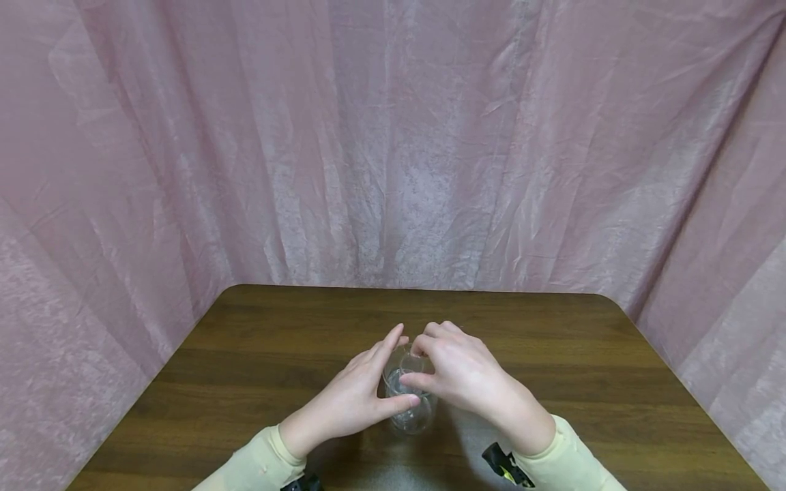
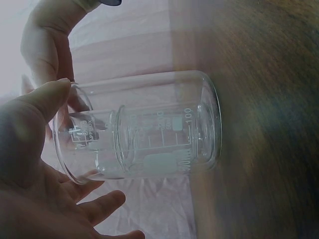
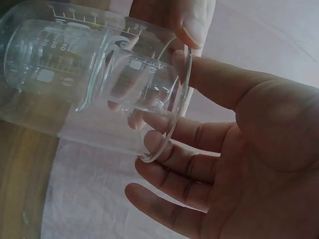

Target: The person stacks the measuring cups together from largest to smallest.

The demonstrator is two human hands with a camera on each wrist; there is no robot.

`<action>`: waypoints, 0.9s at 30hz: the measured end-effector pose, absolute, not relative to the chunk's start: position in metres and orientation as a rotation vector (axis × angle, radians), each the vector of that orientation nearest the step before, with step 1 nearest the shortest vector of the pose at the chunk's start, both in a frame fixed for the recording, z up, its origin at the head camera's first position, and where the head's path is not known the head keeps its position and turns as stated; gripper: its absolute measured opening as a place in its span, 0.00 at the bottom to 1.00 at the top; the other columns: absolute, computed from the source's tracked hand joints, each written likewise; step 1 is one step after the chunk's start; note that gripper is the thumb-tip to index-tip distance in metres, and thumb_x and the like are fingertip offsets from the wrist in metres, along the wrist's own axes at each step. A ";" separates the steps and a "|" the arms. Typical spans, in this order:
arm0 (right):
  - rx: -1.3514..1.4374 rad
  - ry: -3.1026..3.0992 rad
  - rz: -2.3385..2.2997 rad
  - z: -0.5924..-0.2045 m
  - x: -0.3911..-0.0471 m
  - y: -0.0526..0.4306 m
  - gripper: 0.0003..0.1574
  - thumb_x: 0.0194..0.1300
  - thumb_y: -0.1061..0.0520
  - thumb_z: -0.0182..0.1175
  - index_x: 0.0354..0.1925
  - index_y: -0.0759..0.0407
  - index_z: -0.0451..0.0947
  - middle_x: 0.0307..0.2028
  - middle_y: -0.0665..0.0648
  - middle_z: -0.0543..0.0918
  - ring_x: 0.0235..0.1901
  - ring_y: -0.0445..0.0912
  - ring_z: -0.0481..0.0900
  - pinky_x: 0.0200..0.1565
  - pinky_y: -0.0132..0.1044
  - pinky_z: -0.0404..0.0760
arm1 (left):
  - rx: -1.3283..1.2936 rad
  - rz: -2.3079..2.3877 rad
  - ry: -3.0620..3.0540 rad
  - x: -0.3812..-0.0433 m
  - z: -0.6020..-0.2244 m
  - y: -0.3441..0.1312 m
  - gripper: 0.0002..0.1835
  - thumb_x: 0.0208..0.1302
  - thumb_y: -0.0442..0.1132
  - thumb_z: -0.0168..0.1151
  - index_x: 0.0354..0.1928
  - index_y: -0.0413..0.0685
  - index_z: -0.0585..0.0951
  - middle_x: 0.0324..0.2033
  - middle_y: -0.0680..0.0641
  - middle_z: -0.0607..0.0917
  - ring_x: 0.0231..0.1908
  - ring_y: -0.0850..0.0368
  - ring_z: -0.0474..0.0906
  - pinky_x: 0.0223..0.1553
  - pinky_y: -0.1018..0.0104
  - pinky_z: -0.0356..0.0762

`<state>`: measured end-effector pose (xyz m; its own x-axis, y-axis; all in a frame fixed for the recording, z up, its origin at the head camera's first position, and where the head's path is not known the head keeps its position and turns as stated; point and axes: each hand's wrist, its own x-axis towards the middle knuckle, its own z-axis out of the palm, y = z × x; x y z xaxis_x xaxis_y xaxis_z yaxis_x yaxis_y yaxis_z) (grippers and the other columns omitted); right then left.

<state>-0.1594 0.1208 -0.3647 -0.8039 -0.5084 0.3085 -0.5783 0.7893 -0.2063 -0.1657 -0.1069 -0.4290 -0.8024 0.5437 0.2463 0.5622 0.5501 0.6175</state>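
Note:
A large clear glass beaker [image 1: 411, 419] with white graduation marks stands upright on the table near its front. Inside its lower part sits a smaller glass beaker [image 3: 57, 59]. Higher up, within the mouth, is a still smaller glass beaker [image 3: 142, 82], which my right hand [image 1: 469, 372] pinches between thumb and fingers reaching past the rim. My left hand [image 1: 351, 404] steadies the large beaker at its rim, the thumb [image 2: 52, 97] on one side and the fingers on the other. Several left fingers [image 2: 107, 206] spread away from the glass.
The wooden table [image 1: 270, 354] has rounded far corners. Behind it hangs a pink velvety curtain [image 1: 393, 150], which also covers the sides. A black wrist strap piece [image 1: 500, 460] shows beside the right sleeve.

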 end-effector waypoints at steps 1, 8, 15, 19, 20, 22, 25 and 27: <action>0.847 -2.744 0.426 -0.365 -0.159 0.121 0.21 0.63 0.39 0.82 0.42 0.51 0.89 0.40 0.44 0.83 0.41 0.42 0.77 0.36 0.38 0.80 | -0.978 -1.108 -2.744 -0.166 -0.429 -0.107 0.60 0.73 0.68 0.70 0.92 0.60 0.45 0.83 0.52 0.68 0.80 0.39 0.64 0.76 0.28 0.61; 0.855 -2.738 0.406 -0.367 -0.160 0.120 0.21 0.61 0.39 0.83 0.40 0.51 0.89 0.38 0.45 0.82 0.40 0.42 0.76 0.34 0.37 0.78 | -0.977 -1.101 -2.735 -0.165 -0.429 -0.107 0.60 0.72 0.68 0.70 0.92 0.60 0.45 0.82 0.51 0.69 0.79 0.39 0.65 0.75 0.28 0.62; 0.865 -2.728 0.405 -0.368 -0.161 0.120 0.21 0.60 0.40 0.84 0.39 0.51 0.88 0.37 0.45 0.81 0.39 0.42 0.75 0.33 0.36 0.77 | -0.975 -1.099 -2.738 -0.165 -0.429 -0.107 0.60 0.73 0.68 0.70 0.92 0.59 0.45 0.83 0.51 0.68 0.79 0.39 0.65 0.75 0.28 0.62; 0.864 -2.723 0.404 -0.369 -0.161 0.119 0.21 0.60 0.40 0.84 0.39 0.51 0.89 0.37 0.45 0.81 0.39 0.42 0.75 0.34 0.36 0.78 | -0.975 -1.096 -2.740 -0.165 -0.429 -0.106 0.60 0.73 0.68 0.70 0.92 0.60 0.45 0.83 0.51 0.68 0.80 0.38 0.65 0.75 0.28 0.62; 0.864 -2.722 0.403 -0.369 -0.161 0.119 0.21 0.60 0.40 0.84 0.39 0.51 0.89 0.37 0.45 0.81 0.39 0.42 0.75 0.34 0.37 0.78 | -0.977 -1.096 -2.739 -0.165 -0.429 -0.106 0.60 0.73 0.68 0.70 0.92 0.59 0.45 0.83 0.51 0.68 0.80 0.38 0.65 0.75 0.28 0.62; 0.864 -2.720 0.402 -0.370 -0.162 0.118 0.21 0.60 0.40 0.84 0.39 0.52 0.89 0.37 0.45 0.81 0.39 0.43 0.75 0.34 0.37 0.78 | -0.980 -1.094 -2.737 -0.165 -0.429 -0.106 0.60 0.73 0.67 0.71 0.92 0.59 0.44 0.83 0.51 0.68 0.80 0.39 0.65 0.76 0.29 0.61; 0.864 -2.720 0.401 -0.371 -0.162 0.118 0.21 0.59 0.41 0.85 0.39 0.52 0.89 0.37 0.45 0.81 0.39 0.43 0.75 0.34 0.37 0.79 | -0.983 -1.094 -2.730 -0.165 -0.429 -0.106 0.60 0.73 0.67 0.71 0.92 0.58 0.44 0.82 0.50 0.69 0.80 0.40 0.65 0.76 0.30 0.61; 0.863 -2.726 0.396 -0.372 -0.163 0.117 0.21 0.58 0.41 0.85 0.38 0.51 0.90 0.36 0.45 0.81 0.39 0.43 0.75 0.34 0.37 0.78 | -0.982 -1.093 -2.729 -0.166 -0.430 -0.106 0.60 0.73 0.67 0.71 0.92 0.58 0.45 0.82 0.51 0.69 0.80 0.40 0.65 0.76 0.30 0.61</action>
<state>-0.1627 0.1174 -0.3717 -0.7920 -0.5206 0.3189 -0.5899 0.7873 -0.1797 -0.1656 -0.1060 -0.4295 -0.7986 0.5426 0.2606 0.5725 0.5509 0.6073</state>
